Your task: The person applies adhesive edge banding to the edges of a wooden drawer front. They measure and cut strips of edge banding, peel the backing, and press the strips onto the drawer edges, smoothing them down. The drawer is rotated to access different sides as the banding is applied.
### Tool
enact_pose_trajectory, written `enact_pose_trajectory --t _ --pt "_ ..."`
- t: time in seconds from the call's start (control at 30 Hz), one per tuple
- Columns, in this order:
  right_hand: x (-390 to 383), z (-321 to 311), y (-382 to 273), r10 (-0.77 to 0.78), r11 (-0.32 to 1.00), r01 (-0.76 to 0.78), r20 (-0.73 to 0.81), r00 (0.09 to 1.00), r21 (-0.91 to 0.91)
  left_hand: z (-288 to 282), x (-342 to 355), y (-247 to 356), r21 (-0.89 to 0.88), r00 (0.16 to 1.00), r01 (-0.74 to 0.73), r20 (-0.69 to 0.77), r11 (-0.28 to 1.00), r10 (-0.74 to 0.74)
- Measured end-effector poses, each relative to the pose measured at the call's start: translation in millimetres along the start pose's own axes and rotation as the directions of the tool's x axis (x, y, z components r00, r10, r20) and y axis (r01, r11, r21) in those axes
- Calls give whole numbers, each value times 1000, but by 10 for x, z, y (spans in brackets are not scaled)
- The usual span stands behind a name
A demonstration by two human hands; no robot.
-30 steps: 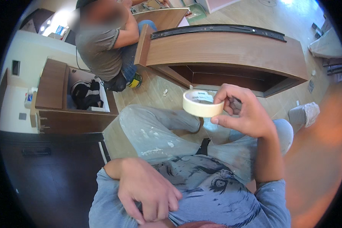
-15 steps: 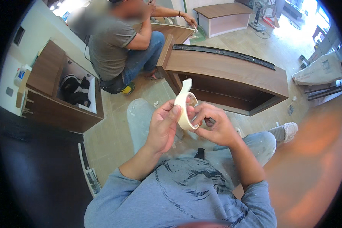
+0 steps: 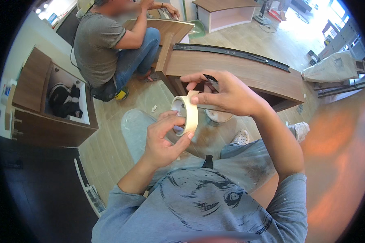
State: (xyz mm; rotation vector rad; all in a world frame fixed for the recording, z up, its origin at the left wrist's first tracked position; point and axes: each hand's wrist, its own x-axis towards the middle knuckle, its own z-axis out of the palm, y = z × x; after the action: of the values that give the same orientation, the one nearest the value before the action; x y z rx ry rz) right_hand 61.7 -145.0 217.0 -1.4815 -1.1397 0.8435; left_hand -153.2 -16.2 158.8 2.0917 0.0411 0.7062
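My left hand point(image 3: 166, 139) holds a roll of cream masking tape point(image 3: 192, 117) upright, fingers inside its ring and thumb on the outer face. My right hand point(image 3: 235, 95) reaches over from the right, its thumb against the short loose end of the tape at the top of the roll. A small dark thing point(image 3: 210, 79) shows between the raised fingers of that hand; its kind is unclear. Beyond my hands lies a brown wooden cabinet box point(image 3: 227, 67), open toward me, with a black metal drawer slide point(image 3: 231, 55) along its top.
A person point(image 3: 105, 48) crouches at the left beside another wooden panel point(image 3: 162, 30). An open drawer unit point(image 3: 38, 89) holding a black bag point(image 3: 65, 101) stands at the left. Behind my right hand is a round pale tub point(image 3: 219, 116). A whitish sack point(image 3: 330, 69) leans at the far right.
My right hand has risen from beside the roll to its top and folded the upright loose end over. The roll has shifted left and turned in my left hand, and the view has swung right.
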Motion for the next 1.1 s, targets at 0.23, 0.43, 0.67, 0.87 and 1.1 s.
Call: enact_pose_trajectory --t 0.23,0.43,0.67,0.87,1.1 --pt "399 -232 35 -89 964 127 164 982 -236 -39 50 66 284 984 158 -126 946 -127" --pt "733 -547 209 -121 912 176 167 978 -371 64 206 189 213 864 492 -235 844 -445" --pt "943 -721 310 -163 877 210 143 976 -432 132 365 209 49 809 535 -318 843 -495" --pt "1199 -715 379 -275 862 224 -48 960 -455 -98 432 154 186 741 670 -229 718 -632" --pt "1474 -730 352 -214 867 153 -75 974 -475 -76 565 -100 103 801 572 -283 814 -528"
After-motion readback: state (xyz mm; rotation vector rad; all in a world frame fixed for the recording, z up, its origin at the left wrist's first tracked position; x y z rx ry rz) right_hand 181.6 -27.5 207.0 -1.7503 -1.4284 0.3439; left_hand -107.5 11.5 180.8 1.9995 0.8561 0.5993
